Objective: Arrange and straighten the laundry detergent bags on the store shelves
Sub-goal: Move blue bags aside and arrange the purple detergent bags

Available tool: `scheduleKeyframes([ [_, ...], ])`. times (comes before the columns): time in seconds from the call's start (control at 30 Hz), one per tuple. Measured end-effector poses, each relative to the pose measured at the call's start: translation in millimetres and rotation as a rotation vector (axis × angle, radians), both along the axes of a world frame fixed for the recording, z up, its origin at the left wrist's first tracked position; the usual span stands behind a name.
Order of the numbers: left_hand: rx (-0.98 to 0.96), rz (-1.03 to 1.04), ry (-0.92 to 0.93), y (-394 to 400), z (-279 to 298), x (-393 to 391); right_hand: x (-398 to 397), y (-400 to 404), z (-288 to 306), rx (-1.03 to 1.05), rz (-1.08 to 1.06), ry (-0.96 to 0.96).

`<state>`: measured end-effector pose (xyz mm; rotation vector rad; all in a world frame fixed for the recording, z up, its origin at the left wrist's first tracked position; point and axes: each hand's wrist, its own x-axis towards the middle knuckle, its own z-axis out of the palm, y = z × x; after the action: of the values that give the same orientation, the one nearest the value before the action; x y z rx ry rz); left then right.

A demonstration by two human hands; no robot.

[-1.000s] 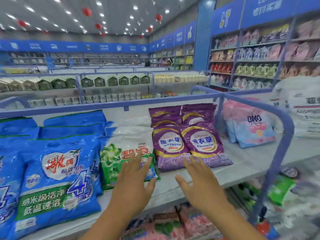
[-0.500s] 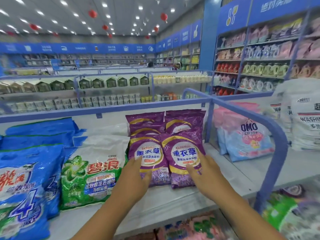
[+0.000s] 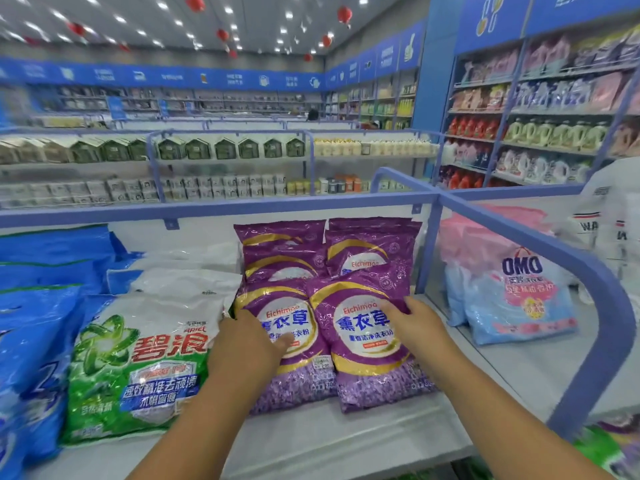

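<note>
Two purple detergent bags lie side by side at the shelf front, the left one [image 3: 298, 375] and the right one [image 3: 367, 358]. Behind them two more purple bags [image 3: 280, 247] [image 3: 374, 244] lie partly covered. My left hand [image 3: 242, 341] rests on the left bag's left edge with its thumb across the bag's face; its fingertips dip out of sight beside the green-white bag [image 3: 138, 358]. My right hand [image 3: 412, 323] presses on the right bag's right side with the fingers laid fairly straight.
Blue bags [image 3: 34, 341] fill the shelf's left end. A blue rail with a clear divider [image 3: 588, 271] closes the purple bags' right side. Beyond it lie a pink-blue OMO bag [image 3: 512, 306] and white bags [image 3: 606, 220]. The bare white shelf [image 3: 346, 438] runs along the front.
Both hands have gone forward from above the shelf edge onto the two front purple bags and slid up their outer sides. The view has moved closer and to the right.
</note>
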<state>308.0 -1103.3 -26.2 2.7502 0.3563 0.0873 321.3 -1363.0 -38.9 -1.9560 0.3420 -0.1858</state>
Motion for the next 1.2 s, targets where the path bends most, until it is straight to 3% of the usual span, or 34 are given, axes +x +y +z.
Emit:
scheduleKeyframes([
  [0.17, -0.099, -0.015, -0.049, -25.9, -15.4, -8.3, 19.8, -5.2, -17.8, 0.114, -0.033, -0.002],
  [0.27, -0.103, -0.001, -0.213, -37.1, -20.4, -3.3, 28.5, -12.9, -14.6, 0.193, -0.139, -0.110],
  [0.47, 0.004, -0.109, -0.605, -46.8, -26.0, 16.0, 37.8, -28.9, 22.8, 0.007, -0.219, -0.267],
  [0.6, -0.050, 0.015, -0.750, -40.2, -21.8, 34.5, 44.9, -26.4, 8.7, 0.001, -0.216, -0.200],
  [0.7, -0.068, 0.134, -0.702, -39.8, -36.5, 37.0, 41.4, -25.1, -5.1, -0.029, -0.174, -0.210],
  [0.87, -0.188, -0.010, -0.469, -38.2, -34.6, 14.6, 3.3, -23.7, 2.9, -0.468, -0.063, -0.465],
  [0.97, 0.075, -0.384, -0.582, -29.3, -25.4, -0.8, -20.9, -20.9, -1.3, -0.614, 0.314, -0.580],
  [1.03, 0.295, -0.594, -0.545, -26.4, -28.9, 0.5, -20.6, -20.4, -5.8, -0.776, 0.563, -0.407],
  [1.1, 0.497, -0.659, -0.451, -23.2, -36.4, 11.3, -8.9, -22.5, -11.0, -0.995, 0.648, -0.263],
  [1.2, 0.542, -0.658, -0.386, -19.5, -39.9, 34.1, 7.8, -19.9, -18.6, -1.091, 0.584, -0.319],
])
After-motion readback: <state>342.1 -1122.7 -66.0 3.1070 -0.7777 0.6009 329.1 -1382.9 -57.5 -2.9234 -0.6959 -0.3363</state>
